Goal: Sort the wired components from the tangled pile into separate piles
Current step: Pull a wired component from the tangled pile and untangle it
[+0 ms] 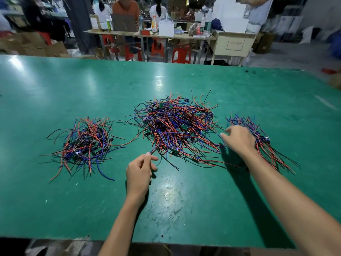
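A big tangled pile [175, 124] of red, blue and black wired components with small green boards lies mid-table. A smaller pile [86, 143] sits to its left. A combed-out pile [262, 143] lies to its right. My left hand [140, 170] hovers at the front edge of the big pile with its fingers loosely curled. Its index fingertip is next to some loose wire ends, and I see nothing in its grip. My right hand [239, 139] is between the big pile and the right pile, fingers relaxed and spread, covering the right pile's left edge.
The green table [55, 209] has its front edge close to me and a scuffed patch in front of my hands. Beyond the far edge stand work tables [166, 36] with boxes and bottles, red stools, cardboard boxes and seated people.
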{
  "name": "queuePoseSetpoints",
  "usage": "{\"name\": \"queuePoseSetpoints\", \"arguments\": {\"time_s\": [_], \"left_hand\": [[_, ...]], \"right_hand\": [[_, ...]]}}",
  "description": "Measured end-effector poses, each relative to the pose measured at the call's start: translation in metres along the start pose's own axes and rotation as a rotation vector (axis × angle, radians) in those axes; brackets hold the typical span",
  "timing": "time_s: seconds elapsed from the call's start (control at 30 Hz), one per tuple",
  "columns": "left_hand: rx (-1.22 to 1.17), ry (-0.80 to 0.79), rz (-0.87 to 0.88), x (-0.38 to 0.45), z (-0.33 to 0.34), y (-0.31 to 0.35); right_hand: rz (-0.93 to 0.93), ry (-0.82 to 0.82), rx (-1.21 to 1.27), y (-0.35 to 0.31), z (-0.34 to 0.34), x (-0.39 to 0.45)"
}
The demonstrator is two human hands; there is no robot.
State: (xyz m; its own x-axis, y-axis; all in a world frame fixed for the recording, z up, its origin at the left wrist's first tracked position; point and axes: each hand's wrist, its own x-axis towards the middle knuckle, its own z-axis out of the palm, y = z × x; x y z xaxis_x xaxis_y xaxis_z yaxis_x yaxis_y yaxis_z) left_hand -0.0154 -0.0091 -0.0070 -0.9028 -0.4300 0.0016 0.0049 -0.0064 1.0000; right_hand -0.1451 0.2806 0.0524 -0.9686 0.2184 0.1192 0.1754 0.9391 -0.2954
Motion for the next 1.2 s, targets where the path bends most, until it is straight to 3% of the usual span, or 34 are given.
{"name": "queuePoseSetpoints", "arguments": {"time_s": [0.07, 0.17, 0.33, 0.73, 0.83, 0.93, 1.1, 1.2], "left_hand": [[0.003, -0.009, 0.0, -0.001, 0.0, 0.0], [-0.004, -0.023, 0.004, -0.001, 0.0, 0.0], [0.015, -0.012, 0.01, 0.001, 0.001, -0.003], [0.028, -0.038, 0.03, 0.0, 0.0, -0.003], [0.033, -0.04, 0.029, -0.001, -0.001, -0.003], [0.032, -0.043, 0.03, -0.002, -0.001, -0.002], [0.037, -0.044, 0.035, -0.003, -0.001, -0.003], [0.052, -0.04, 0.035, -0.002, 0.0, -0.003]], "right_hand": [[-0.011, -0.039, -0.049, -0.008, 0.017, -0.013], [0.016, -0.015, 0.065, -0.018, 0.026, -0.022], [0.015, -0.191, 0.083, -0.028, 0.025, -0.026], [-0.002, -0.342, 0.157, -0.032, 0.021, -0.052], [0.023, -0.31, 0.337, -0.03, 0.02, -0.053], [0.107, -0.282, 0.676, -0.024, 0.022, -0.054], [0.285, -0.413, 1.159, -0.017, 0.014, -0.064], [0.36, -0.451, 1.312, -0.018, 0.007, -0.079]]}}
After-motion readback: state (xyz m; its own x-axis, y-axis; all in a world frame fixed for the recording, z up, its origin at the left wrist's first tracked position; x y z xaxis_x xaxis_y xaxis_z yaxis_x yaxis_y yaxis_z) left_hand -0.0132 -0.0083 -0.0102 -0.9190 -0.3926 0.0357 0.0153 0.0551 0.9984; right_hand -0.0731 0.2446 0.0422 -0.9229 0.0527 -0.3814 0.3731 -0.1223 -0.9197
